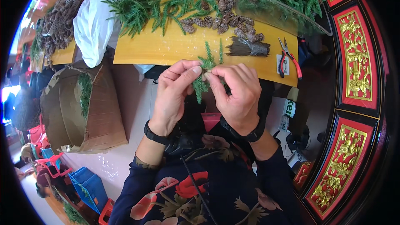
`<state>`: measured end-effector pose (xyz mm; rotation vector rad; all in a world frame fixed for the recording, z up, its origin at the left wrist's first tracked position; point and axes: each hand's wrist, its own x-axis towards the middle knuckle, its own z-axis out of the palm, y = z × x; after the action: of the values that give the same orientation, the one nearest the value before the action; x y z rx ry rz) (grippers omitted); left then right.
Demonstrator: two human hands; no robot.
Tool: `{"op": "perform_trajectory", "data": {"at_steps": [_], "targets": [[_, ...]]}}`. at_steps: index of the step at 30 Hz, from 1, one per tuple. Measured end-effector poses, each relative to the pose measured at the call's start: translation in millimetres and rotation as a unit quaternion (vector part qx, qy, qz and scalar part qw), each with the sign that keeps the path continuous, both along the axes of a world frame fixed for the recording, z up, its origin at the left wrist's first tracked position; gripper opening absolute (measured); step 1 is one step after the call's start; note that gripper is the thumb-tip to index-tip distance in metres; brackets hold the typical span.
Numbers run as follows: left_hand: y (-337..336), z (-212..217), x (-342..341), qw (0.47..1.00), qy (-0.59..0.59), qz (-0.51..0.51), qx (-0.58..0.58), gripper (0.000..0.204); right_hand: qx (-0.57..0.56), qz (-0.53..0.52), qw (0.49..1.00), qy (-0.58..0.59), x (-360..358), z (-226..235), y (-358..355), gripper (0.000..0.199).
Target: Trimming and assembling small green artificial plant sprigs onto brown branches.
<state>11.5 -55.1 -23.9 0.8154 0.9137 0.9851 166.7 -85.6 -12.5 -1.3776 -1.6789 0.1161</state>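
Note:
Between my two hands, just off the near edge of the yellow table (146, 52), is a green artificial pine sprig (200, 88). My left hand (177, 85) pinches it from the left with thumb and forefinger. From the other side my right hand (235, 91) closes thumb and forefinger on the sprig's middle, and the fingertips of both hands nearly meet. Needled tips stick out above and below the fingers. On the table beyond my right hand lies a bundle of thin dark brown stems (248, 47). Red-handled pliers (287, 58) rest to its right.
Pine cones (225, 2) and loose green sprigs (133, 10) cover the far side of the table. A clear plastic bin (271, 14) of greenery stands at the far right. An open cardboard box (104, 108) sits left on the floor, near a blue crate (89, 189). Carved red-and-gold panels (356, 56) line the right.

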Motion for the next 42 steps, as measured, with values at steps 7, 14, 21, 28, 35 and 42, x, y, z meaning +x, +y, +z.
{"op": "perform_trajectory", "data": {"at_steps": [7,14,21,28,35,42], "targets": [[1.2,2.4,-9.3,0.996,-0.066,0.019,-0.055,0.016,-0.025,0.055,0.995,0.074,-11.3,-1.7,-3.0,0.025],[-0.5,4.0,-14.7,0.997,-0.054,-0.019,-0.046,0.016,0.007,0.037,0.998,0.043,-11.2,4.0,-5.8,0.027],[0.5,4.7,-17.8,0.985,-0.134,-0.038,-0.102,0.019,0.064,0.061,0.995,-0.05,-8.6,6.7,-5.7,0.029],[2.1,2.9,-28.9,0.974,-0.175,-0.079,-0.116,0.018,0.057,0.059,0.995,-0.052,-9.8,12.3,-3.9,0.03],[0.7,5.1,-25.5,0.967,-0.225,-0.044,-0.112,0.02,0.095,0.057,0.988,-0.106,-12.1,14.4,-6.1,0.03],[-0.6,3.6,-28.8,0.956,-0.254,-0.053,-0.137,0.021,0.086,0.053,0.994,-0.046,-22.3,10.4,-9.9,0.026]]}}
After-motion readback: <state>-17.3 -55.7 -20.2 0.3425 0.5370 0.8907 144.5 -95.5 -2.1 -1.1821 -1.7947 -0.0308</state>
